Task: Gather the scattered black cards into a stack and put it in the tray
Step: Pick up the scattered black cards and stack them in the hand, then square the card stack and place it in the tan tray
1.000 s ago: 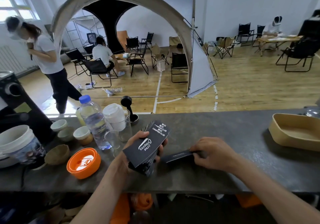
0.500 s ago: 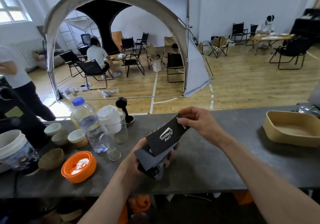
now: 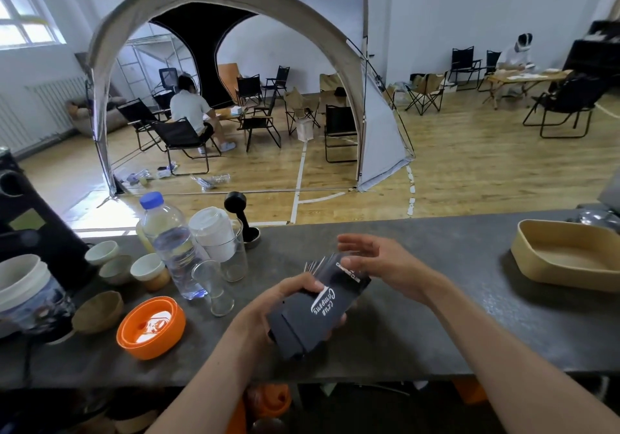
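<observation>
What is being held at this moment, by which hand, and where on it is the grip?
The left hand holds the stack of black cards by its long edges. The right hand is open at the stack's far end.

Indoor hall set up as a camping display, dome tent (image 3: 235, 74), folding chairs (image 3: 339, 131), wooden floor (image 3: 469, 171) with painted court lines

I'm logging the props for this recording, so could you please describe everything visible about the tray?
The tray is a tan, shallow, rectangular dish with rounded corners and raised, outward-sloping walls; its matte surface could be plastic or wood fibre. It looks empty, sits flat and upright at the far right of the grey counter, and is partly cut off by the picture's edge. Neither hand touches it.
</observation>
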